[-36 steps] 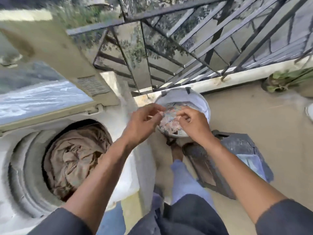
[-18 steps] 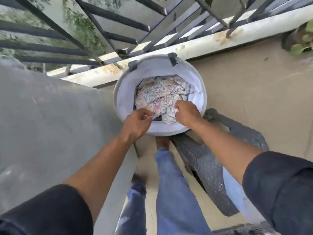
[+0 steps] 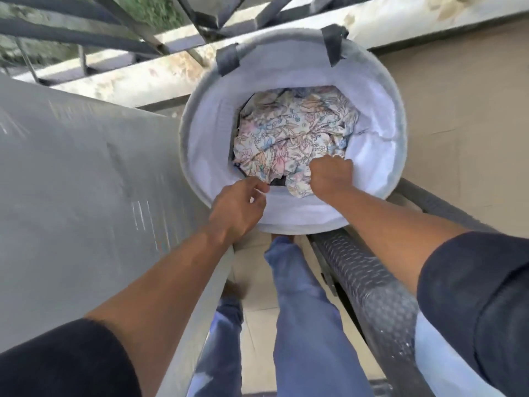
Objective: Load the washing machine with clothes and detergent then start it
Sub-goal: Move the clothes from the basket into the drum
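A round laundry basket (image 3: 200, 156) with a white lining and grey rim stands on the floor in front of me. A crumpled floral cloth (image 3: 292, 133) lies inside it. My right hand (image 3: 330, 177) is clenched on the near edge of that cloth, inside the basket. My left hand (image 3: 237, 209) hovers over the basket's near rim with its fingers curled and slightly apart, holding nothing. The grey side of the washing machine (image 3: 86, 202) fills the left of the view; its drum is out of sight.
A dark woven plastic chair (image 3: 369, 282) stands just right of my legs, below the basket. A metal railing (image 3: 137, 30) on a concrete ledge (image 3: 137, 78) runs behind the basket. Tan floor (image 3: 463, 138) lies to the right.
The view swung away from the washer's drum and down over the basket. Both hands dropped lower into it, and my right hand closed on the floral cloth.
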`<control>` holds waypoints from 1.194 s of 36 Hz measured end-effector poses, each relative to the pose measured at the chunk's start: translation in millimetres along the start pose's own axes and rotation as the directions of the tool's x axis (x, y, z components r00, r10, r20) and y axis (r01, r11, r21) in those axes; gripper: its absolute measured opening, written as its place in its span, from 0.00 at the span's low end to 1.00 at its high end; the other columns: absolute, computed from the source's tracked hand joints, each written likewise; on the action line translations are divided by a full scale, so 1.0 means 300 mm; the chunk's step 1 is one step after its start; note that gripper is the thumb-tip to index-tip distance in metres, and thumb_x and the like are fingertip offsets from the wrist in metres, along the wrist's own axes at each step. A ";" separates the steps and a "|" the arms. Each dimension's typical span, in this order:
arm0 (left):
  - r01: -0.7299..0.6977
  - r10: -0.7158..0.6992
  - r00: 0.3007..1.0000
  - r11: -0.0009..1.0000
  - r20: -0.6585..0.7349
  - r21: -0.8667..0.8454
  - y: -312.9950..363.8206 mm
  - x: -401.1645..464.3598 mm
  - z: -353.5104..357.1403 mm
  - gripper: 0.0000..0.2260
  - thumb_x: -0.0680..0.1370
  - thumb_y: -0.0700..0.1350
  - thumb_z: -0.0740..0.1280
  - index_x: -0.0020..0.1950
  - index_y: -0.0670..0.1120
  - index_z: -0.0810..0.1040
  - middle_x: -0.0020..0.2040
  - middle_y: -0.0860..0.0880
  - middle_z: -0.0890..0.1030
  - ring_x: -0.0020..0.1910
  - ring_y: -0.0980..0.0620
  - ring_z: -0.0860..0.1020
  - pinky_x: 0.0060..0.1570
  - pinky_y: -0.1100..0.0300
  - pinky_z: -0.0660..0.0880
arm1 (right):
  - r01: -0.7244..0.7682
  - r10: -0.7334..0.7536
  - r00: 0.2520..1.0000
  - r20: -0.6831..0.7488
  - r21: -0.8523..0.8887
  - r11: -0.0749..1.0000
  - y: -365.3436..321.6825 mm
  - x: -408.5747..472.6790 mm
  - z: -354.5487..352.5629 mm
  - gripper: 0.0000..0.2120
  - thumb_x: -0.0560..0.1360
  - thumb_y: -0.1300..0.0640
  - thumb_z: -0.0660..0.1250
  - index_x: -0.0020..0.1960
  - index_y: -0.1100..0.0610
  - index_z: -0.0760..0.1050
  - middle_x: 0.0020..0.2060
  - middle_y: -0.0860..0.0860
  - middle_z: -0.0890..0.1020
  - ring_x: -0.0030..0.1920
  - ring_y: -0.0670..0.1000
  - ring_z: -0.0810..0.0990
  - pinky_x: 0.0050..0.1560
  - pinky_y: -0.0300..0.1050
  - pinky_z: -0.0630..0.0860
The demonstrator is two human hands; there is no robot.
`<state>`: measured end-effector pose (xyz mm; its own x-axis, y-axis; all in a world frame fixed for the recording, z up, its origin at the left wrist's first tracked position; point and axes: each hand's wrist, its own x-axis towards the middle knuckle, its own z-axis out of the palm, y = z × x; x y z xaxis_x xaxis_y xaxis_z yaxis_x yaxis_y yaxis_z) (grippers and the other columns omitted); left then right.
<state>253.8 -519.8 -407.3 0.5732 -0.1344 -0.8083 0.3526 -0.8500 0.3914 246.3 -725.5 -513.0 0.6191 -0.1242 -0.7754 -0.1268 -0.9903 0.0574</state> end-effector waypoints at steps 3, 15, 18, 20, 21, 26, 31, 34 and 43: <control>-0.011 0.011 1.000 1.000 -0.002 -0.009 0.028 -0.037 -0.033 0.11 0.83 0.44 0.65 0.63 0.49 0.82 0.52 0.52 0.83 0.55 0.48 0.81 0.57 0.55 0.77 | 0.000 0.018 0.997 -0.075 0.230 0.973 0.012 -0.097 -0.083 0.08 0.75 0.67 0.63 0.41 0.55 0.73 0.38 0.52 0.77 0.45 0.58 0.80 0.44 0.48 0.70; -0.119 0.124 0.992 0.988 -0.038 0.099 0.226 -0.356 -0.241 0.30 0.80 0.46 0.69 0.81 0.58 0.65 0.69 0.48 0.80 0.59 0.45 0.82 0.59 0.55 0.77 | 0.256 0.098 0.904 -0.417 0.709 0.657 -0.002 -0.715 -0.492 0.16 0.81 0.57 0.66 0.35 0.58 0.68 0.27 0.51 0.72 0.29 0.53 0.71 0.32 0.55 0.70; -0.139 0.154 0.983 0.980 -0.102 0.142 0.278 -0.474 -0.316 0.36 0.79 0.46 0.70 0.83 0.61 0.59 0.71 0.47 0.75 0.58 0.44 0.82 0.54 0.56 0.76 | 0.359 0.097 0.861 -0.498 0.733 0.577 -0.032 -0.894 -0.619 0.17 0.80 0.55 0.67 0.35 0.57 0.68 0.25 0.51 0.70 0.28 0.52 0.67 0.32 0.54 0.68; -0.126 0.138 0.975 0.989 -0.174 0.079 0.303 -0.565 -0.374 0.31 0.79 0.47 0.71 0.80 0.58 0.67 0.69 0.48 0.77 0.59 0.45 0.81 0.52 0.59 0.71 | 0.401 0.111 0.843 -0.526 0.753 0.521 -0.045 -1.002 -0.684 0.16 0.80 0.54 0.68 0.36 0.58 0.71 0.26 0.51 0.71 0.29 0.51 0.68 0.33 0.52 0.67; -0.121 0.118 0.968 0.993 -0.221 0.001 0.312 -0.612 -0.405 0.26 0.77 0.49 0.72 0.75 0.57 0.74 0.66 0.48 0.81 0.58 0.46 0.82 0.52 0.60 0.71 | 0.417 0.125 0.832 -0.541 0.757 0.503 -0.051 -1.049 -0.713 0.16 0.80 0.54 0.68 0.36 0.58 0.71 0.26 0.50 0.71 0.29 0.49 0.67 0.33 0.51 0.66; -0.189 0.155 0.907 0.981 -0.392 -0.049 0.322 -0.824 -0.577 0.13 0.75 0.50 0.67 0.56 0.57 0.86 0.50 0.49 0.88 0.54 0.44 0.84 0.50 0.57 0.76 | 0.485 0.233 0.748 -0.622 0.751 0.448 -0.045 -1.249 -0.857 0.22 0.80 0.56 0.70 0.31 0.47 0.67 0.24 0.43 0.71 0.27 0.44 0.67 0.33 0.45 0.67; -0.342 0.268 0.783 0.939 -0.562 -0.028 0.347 -0.999 -0.773 0.13 0.77 0.53 0.67 0.56 0.57 0.88 0.42 0.52 0.87 0.46 0.49 0.86 0.41 0.65 0.76 | 0.508 0.353 0.663 -0.660 0.743 0.436 0.008 -1.415 -0.985 0.22 0.79 0.58 0.70 0.29 0.48 0.68 0.22 0.44 0.70 0.26 0.43 0.65 0.31 0.45 0.65; -0.462 0.370 0.745 0.887 -0.555 -0.028 0.388 -1.119 -0.892 0.09 0.79 0.49 0.69 0.55 0.57 0.88 0.39 0.55 0.87 0.41 0.49 0.86 0.41 0.61 0.80 | 0.464 0.429 0.647 -0.630 0.772 0.434 0.031 -1.496 -1.031 0.21 0.78 0.57 0.71 0.31 0.61 0.67 0.22 0.47 0.66 0.27 0.49 0.62 0.28 0.42 0.59; -0.753 0.592 0.563 0.655 -0.577 -0.063 0.536 -1.503 -1.130 0.10 0.83 0.44 0.70 0.58 0.58 0.87 0.47 0.53 0.88 0.46 0.38 0.85 0.47 0.39 0.84 | 0.472 0.484 0.678 -0.553 0.833 0.291 0.063 -1.612 -1.052 0.09 0.77 0.57 0.73 0.51 0.50 0.73 0.32 0.52 0.81 0.30 0.54 0.77 0.34 0.46 0.75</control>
<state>302.8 -423.0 169.3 0.9580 -0.2850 0.0307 -0.1545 -0.4230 0.8929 189.1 -703.9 61.4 0.7869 -0.5985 -0.1500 -0.3901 -0.2941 -0.8725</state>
